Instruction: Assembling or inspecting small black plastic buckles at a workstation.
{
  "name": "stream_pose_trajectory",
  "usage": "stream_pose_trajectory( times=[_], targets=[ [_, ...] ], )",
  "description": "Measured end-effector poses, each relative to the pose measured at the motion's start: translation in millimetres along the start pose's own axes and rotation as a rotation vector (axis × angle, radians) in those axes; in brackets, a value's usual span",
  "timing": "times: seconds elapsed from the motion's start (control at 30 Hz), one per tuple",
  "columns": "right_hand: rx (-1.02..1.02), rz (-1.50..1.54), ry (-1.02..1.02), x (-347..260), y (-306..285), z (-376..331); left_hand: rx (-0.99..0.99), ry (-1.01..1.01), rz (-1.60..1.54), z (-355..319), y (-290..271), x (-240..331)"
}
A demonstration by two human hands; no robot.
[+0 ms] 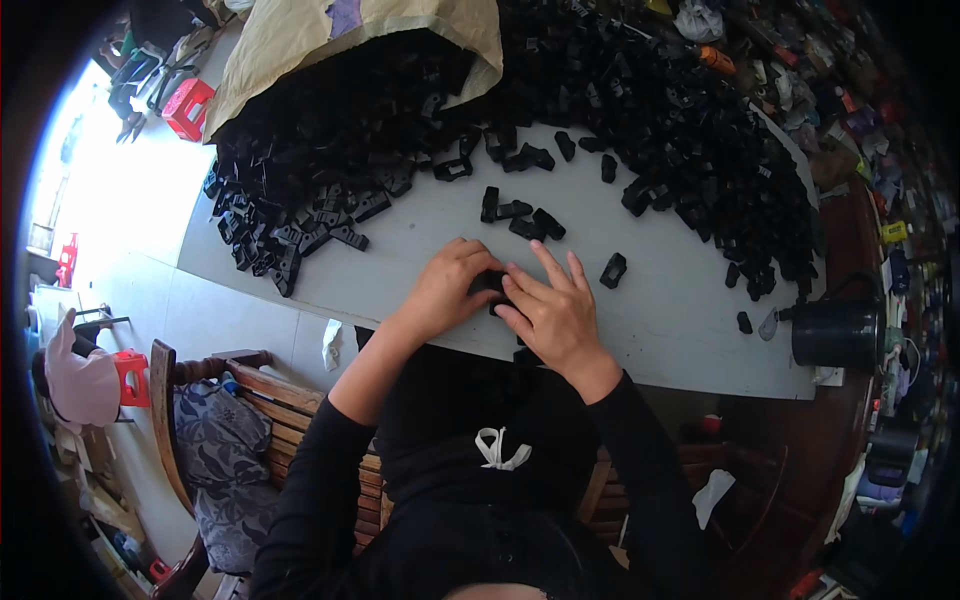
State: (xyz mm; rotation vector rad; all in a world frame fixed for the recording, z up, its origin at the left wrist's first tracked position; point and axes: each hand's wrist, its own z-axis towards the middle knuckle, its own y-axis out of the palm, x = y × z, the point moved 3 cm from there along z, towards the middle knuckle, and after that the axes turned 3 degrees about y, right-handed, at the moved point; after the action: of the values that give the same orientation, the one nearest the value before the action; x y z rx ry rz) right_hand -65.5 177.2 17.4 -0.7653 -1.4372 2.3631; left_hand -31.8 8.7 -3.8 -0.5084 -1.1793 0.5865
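Close to the front edge of the white table (420, 225), my left hand (447, 288) pinches a small black plastic part (489, 282) between thumb and fingers. My right hand (556, 315) closes on the same part from the other side, its index and thumb touching it and its outer fingers stretched away. Fingers cover most of the part. Just beyond my hands lie a few loose black plastic parts (547, 224), and another black part (613, 270) rests alone to the right.
A large heap of black parts (680, 130) curves round the table's far side, some spilling from a tan sack (290, 60). At the right stands a black cylindrical container (835, 333). A wooden bench (285, 425) with a patterned cushion (230, 450) is below left.
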Motion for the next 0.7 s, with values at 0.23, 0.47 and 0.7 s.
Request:
stream_pose_trajectory(
  times=[0.23,0.47,0.7],
  targets=[
    [0.173,-0.053,0.24,1,9,73,0.195,-0.192,0.141,33,-40,-28],
    [0.149,-0.331,0.023,7,45,76,0.241,-0.217,0.46,43,-31,-38],
    [0.158,0.444,0.081,13,12,48,0.12,-0.108,-0.033,6,-16,-19]
  ],
)
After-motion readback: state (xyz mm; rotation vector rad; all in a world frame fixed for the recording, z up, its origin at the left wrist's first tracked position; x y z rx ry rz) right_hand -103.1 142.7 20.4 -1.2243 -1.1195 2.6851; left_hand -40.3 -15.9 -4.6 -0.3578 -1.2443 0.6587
